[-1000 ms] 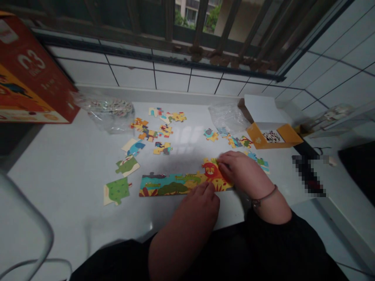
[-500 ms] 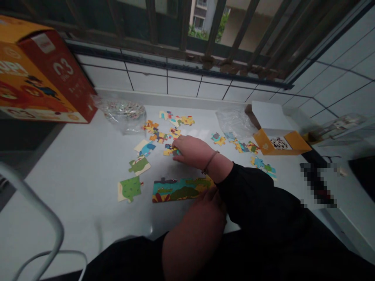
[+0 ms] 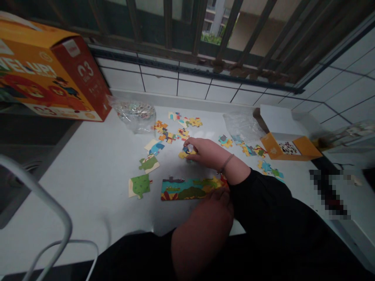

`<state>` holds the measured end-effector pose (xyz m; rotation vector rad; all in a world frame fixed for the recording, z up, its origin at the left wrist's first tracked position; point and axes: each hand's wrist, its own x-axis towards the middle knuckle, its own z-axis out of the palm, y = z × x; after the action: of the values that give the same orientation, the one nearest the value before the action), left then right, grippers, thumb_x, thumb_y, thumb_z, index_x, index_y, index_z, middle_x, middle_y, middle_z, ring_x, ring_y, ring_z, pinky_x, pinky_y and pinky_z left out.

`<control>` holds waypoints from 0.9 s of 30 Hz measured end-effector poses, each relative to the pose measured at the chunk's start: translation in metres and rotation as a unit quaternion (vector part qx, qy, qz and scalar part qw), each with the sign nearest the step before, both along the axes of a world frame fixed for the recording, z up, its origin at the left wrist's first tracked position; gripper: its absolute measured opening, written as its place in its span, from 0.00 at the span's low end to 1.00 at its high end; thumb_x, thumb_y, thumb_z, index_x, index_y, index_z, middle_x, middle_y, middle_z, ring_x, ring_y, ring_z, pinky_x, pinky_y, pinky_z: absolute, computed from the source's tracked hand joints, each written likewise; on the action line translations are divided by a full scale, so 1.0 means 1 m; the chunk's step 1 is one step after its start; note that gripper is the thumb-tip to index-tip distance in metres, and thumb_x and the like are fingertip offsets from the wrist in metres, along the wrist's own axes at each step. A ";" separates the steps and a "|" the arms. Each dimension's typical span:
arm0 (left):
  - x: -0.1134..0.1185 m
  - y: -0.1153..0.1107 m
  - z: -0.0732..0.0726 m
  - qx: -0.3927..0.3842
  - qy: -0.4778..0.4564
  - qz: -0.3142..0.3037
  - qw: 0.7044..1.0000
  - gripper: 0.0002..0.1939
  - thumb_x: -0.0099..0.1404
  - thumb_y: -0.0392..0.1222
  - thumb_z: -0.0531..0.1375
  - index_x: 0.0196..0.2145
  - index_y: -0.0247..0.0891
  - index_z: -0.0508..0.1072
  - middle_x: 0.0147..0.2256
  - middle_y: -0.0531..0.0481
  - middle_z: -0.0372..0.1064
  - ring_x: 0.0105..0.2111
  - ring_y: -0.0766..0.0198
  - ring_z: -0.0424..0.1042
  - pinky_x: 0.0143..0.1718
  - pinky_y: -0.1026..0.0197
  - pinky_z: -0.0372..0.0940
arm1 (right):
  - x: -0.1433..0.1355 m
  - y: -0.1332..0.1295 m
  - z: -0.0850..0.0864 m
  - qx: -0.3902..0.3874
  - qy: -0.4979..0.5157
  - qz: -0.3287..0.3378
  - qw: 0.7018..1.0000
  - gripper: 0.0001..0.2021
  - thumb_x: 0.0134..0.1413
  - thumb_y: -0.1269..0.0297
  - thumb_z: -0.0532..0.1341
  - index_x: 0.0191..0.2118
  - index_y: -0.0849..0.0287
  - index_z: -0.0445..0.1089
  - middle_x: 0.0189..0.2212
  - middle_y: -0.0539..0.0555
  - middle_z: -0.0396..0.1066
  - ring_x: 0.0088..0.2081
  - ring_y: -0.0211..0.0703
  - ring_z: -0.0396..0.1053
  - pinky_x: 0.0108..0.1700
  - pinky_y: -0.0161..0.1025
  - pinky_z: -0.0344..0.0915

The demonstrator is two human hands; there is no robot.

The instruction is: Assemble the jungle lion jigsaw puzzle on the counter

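My right hand [image 3: 205, 151], with a bracelet at its wrist, pinches a yellow and blue puzzle piece [image 3: 184, 154] between thumb and fingers. Whether that piece is lifted off the table is hard to tell. Below it lies a joined strip of puzzle [image 3: 187, 191] with crocodiles and green shapes on teal. My left hand [image 3: 218, 205] rests on the strip's right end, fingers laid out on it and partly hidden by the right forearm. Left of the strip are a green puzzle piece [image 3: 140, 185], a green and cream piece [image 3: 149, 163] and a blue and cream piece [image 3: 154, 147].
More puzzle pieces [image 3: 195, 121] lie at the back, others [image 3: 249, 150] at the right. A clear bag of pieces [image 3: 135, 113], an orange game box [image 3: 52, 78], an opened small box [image 3: 293, 150] and an empty-looking plastic bag [image 3: 243, 123] stand around. A white tube [image 3: 63, 218] curves at lower left.
The view has turned a little to the left. My right hand has drawn the pinched puzzle piece slightly right, toward me. My left hand stays on the strip.
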<state>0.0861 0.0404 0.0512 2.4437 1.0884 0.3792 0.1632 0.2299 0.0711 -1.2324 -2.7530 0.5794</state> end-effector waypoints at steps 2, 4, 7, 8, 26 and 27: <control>0.000 0.000 0.000 0.004 0.006 -0.001 1.000 0.25 0.79 0.30 0.52 0.70 0.28 0.71 0.69 0.28 0.71 0.70 0.44 0.72 0.73 0.45 0.68 | 0.012 -0.003 -0.001 -0.004 0.028 -0.027 0.999 0.04 0.70 0.65 0.69 0.47 0.56 0.78 0.41 0.55 0.79 0.40 0.45 0.73 0.44 0.40 0.64; 0.000 0.001 -0.002 0.007 0.010 -0.007 1.000 0.24 0.79 0.30 0.53 0.68 0.27 0.72 0.69 0.27 0.72 0.70 0.44 0.72 0.74 0.45 0.67 | 0.028 -0.007 -0.005 -0.028 0.081 -0.070 0.994 0.04 0.70 0.65 0.68 0.40 0.57 0.76 0.37 0.54 0.79 0.37 0.43 0.72 0.42 0.40 0.64; 0.001 0.002 -0.004 0.012 0.013 -0.014 1.000 0.23 0.78 0.30 0.55 0.66 0.30 0.74 0.69 0.28 0.72 0.71 0.45 0.72 0.75 0.44 0.65 | 0.053 -0.016 -0.012 -0.142 0.193 -0.129 0.962 0.05 0.68 0.61 0.68 0.41 0.56 0.75 0.32 0.50 0.77 0.32 0.41 0.71 0.36 0.38 0.65; 0.001 0.003 -0.005 0.014 0.014 -0.016 1.000 0.22 0.78 0.31 0.55 0.66 0.31 0.75 0.69 0.29 0.72 0.71 0.45 0.71 0.75 0.44 0.65 | 0.060 -0.019 -0.014 -0.188 0.223 -0.137 0.946 0.07 0.67 0.59 0.69 0.44 0.55 0.75 0.31 0.49 0.77 0.31 0.40 0.71 0.34 0.37 0.66; 0.010 0.005 -0.025 0.016 -0.008 0.003 1.000 0.20 0.79 0.29 0.53 0.65 0.30 0.72 0.66 0.30 0.74 0.67 0.45 0.75 0.71 0.43 0.70 | 0.065 -0.039 -0.030 -0.053 0.136 -0.005 0.989 0.16 0.60 0.61 0.79 0.50 0.56 0.81 0.49 0.56 0.77 0.46 0.46 0.76 0.52 0.43 0.73; 0.010 0.006 -0.025 0.018 -0.012 0.005 1.000 0.21 0.79 0.29 0.53 0.65 0.31 0.72 0.66 0.30 0.74 0.68 0.45 0.75 0.70 0.43 0.70 | 0.065 -0.040 -0.030 -0.046 0.133 0.003 0.990 0.15 0.60 0.62 0.79 0.50 0.55 0.81 0.51 0.57 0.76 0.48 0.47 0.76 0.54 0.44 0.74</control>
<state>0.0966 0.0463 0.0259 2.4588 1.0920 0.4334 0.2279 0.1904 0.0415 -1.0748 -2.5337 0.8160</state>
